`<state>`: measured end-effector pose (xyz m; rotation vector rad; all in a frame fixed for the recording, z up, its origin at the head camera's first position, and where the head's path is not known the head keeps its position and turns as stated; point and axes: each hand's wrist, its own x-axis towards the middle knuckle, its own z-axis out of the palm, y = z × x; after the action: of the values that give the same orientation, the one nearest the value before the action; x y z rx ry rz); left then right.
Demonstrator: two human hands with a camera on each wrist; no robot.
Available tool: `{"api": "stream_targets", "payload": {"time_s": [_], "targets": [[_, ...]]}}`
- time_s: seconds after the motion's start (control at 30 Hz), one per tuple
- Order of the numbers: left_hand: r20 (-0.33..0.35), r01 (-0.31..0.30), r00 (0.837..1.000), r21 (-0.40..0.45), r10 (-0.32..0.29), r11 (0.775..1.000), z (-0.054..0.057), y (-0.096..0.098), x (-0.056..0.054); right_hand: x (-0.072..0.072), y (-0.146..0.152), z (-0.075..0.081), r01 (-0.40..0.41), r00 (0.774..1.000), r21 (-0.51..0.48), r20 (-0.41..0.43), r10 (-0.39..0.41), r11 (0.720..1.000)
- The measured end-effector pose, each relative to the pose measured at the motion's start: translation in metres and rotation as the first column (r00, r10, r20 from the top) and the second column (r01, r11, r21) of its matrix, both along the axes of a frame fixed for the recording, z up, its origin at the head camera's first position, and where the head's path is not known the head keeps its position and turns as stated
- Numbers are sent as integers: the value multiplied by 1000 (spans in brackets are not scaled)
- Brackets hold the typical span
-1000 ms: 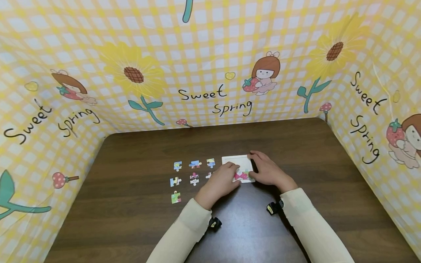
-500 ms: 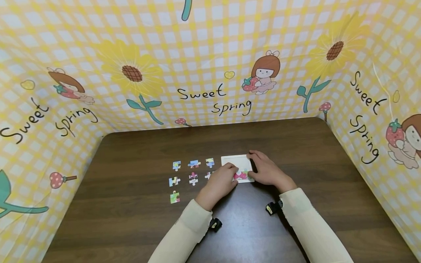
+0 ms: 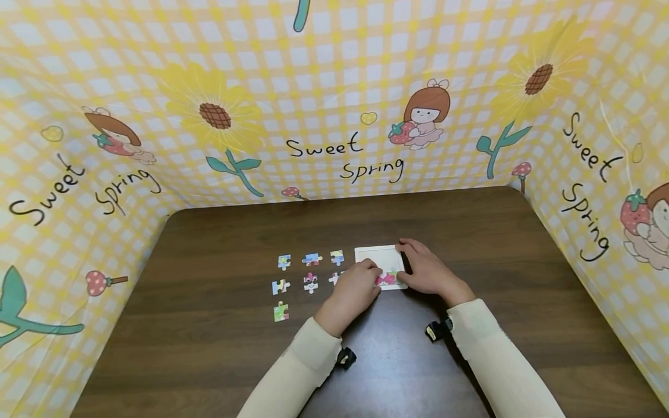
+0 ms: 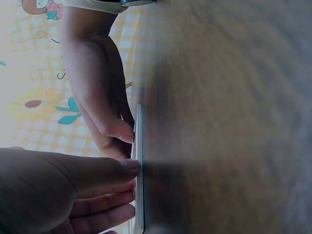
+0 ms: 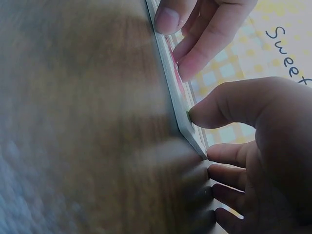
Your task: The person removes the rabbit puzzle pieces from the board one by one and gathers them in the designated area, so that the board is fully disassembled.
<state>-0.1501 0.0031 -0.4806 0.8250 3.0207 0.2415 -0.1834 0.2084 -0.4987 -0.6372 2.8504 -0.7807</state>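
Note:
A white square puzzle frame [image 3: 377, 249] lies on the table with pink and green puzzle pieces [image 3: 388, 279] along its near side. My left hand [image 3: 351, 291] presses on the pieces near the frame's left side; in the left wrist view its thumb [image 4: 129, 165] meets the near edge, with the other fingers reaching over the pieces. My right hand [image 3: 430, 273] holds the right side of the frame. Its thumb [image 5: 200, 112] rests on a green piece at the near corner, and the other fingers line the right edge. The left hand covers the frame's lower left part.
Several loose puzzle pieces lie in rows left of the frame, among them a green piece [image 3: 281, 312] and a pink-and-white piece [image 3: 310, 283]. One piece [image 3: 334, 278] is partly behind the left hand. A checked cloth [image 3: 324, 75] walls the brown table [image 3: 209, 348] at back and sides.
The left hand's fingers shift slightly over the pieces at the frame's near side. The right hand keeps its place on the frame, and the loose pieces stay where they were.

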Motion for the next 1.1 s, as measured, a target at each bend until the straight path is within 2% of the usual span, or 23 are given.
{"api": "stream_targets", "payload": {"time_s": [0.3,0.53,0.8,1.1], "targets": [[14,11,1000,42,-11,999,1,-2,0,0,-2,1,-1,1000,2,-3,1,1000],[12,-5,1000,75,5,997,1,-5,1,0,0,0,-8,1000,-5,7,8,1000],[24,-10,1000,74,8,997,1,-4,1,0,2,-2,-20,1000,-8,4,20,1000],[55,-29,998,143,21,989,0,-5,0,-1,2,-2,-13,1000,-4,9,13,1000]]}}
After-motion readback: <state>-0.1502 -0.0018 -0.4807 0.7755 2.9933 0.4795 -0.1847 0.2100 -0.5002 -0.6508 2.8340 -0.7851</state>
